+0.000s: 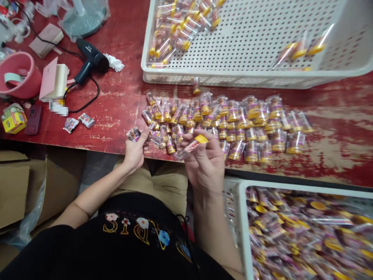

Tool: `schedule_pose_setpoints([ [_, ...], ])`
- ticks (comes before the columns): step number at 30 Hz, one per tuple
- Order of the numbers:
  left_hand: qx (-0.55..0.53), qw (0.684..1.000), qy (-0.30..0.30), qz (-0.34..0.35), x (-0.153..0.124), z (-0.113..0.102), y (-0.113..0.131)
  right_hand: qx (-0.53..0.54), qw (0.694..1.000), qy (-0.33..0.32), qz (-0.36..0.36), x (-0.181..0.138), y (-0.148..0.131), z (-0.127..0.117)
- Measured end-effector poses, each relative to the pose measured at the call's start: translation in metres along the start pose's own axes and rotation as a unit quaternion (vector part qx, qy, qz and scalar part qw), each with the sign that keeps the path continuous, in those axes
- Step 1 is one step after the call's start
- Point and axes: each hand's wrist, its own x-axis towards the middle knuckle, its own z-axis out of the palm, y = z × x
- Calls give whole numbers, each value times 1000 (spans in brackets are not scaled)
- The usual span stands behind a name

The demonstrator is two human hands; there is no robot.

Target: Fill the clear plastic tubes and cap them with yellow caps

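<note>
One capped tube [190,148] in the right grip [207,161]; at least one printed packet [133,134] in the left grip [135,150]. Bench [335,144], one: several dozen bunched tubes [233,111] on it, overlap spoiling an exact count, plus one lone tube [196,86] set apart. White crates, two: upper crate [247,74] with at least three tubes [300,50] at right, twenty or more at left; lower crate [243,221] holding a heap [291,233] past counting. Also two loose packets [86,120], two pink notebooks [46,41], one hair dryer [90,60], one pink tub [23,87], one phone [33,119], one yellow box [14,118], one crumpled tissue [115,62]
</note>
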Motion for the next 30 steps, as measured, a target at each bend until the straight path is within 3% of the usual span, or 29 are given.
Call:
schedule_pose_setpoints([
  [4, 2, 1000, -6, -19, -5, 4, -3, -26, 994, 66, -87, -4, 5, 6],
  [8, -9, 997, -28, -70, -9, 9, -3, -109, 963, 140, -201, -9, 24, 8],
  [12, -34, 993, -56, -102, -13, 12, 2, -169, 941, 112, -272, -20, 27, 4],
  [16, -13, 990, -98, -99, -15, 10, 8, -184, 948, 24, -259, -29, 19, -1],
  [20, 2, 988, -121, -97, -17, 9, 9, -193, 952, -25, -235, -32, 18, -4],
  [25, 24, 986, -137, -90, -26, 12, 6, -211, 951, 12, -226, -32, 24, 2],
  [30, 55, 987, -140, -53, -33, 10, 4, -264, 928, 67, -255, -30, 18, 11],
])
